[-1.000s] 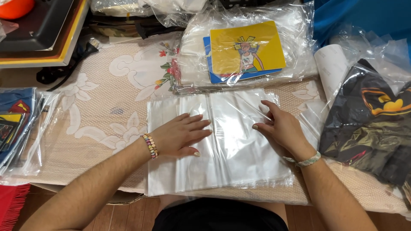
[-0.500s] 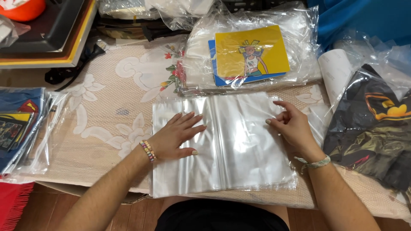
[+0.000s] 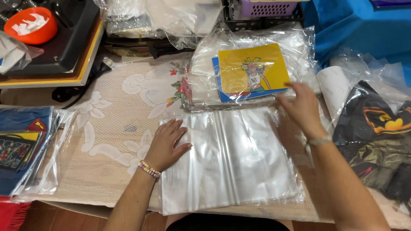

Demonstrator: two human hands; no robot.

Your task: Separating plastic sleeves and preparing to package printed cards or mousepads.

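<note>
Down in the head view, the left hand [image 3: 165, 145] lies flat and released, palm pressing the near-left part of a stack of clear plastic bags [image 3: 233, 160] that rests on the desk [image 3: 107, 171], which is covered by a lace cloth with flower patterns. The right hand [image 3: 302, 107] hovers at the far right corner of that stack, fingers loosely spread and reaching toward the yellow printed mat [image 3: 253, 67]; its grip holds nothing that I can make out, though motion blur keeps the fingertips uncertain. The yellow mat lies on a blue one, both on a heap of crinkled clear wrap just beyond the stack. To the right sits a black printed garment in plastic [image 3: 376, 137], and on the left edge a pile of bagged blue printed items [image 3: 21, 149]. An orange bowl [image 3: 30, 25] stands far left on a dark machine.

As a judgement: the bags look slippery, so the top sheets could slide or fan out if the left palm lifts or shifts. The mat could also snag the loose wrap beneath it and drag that heap onto the stack.
</note>
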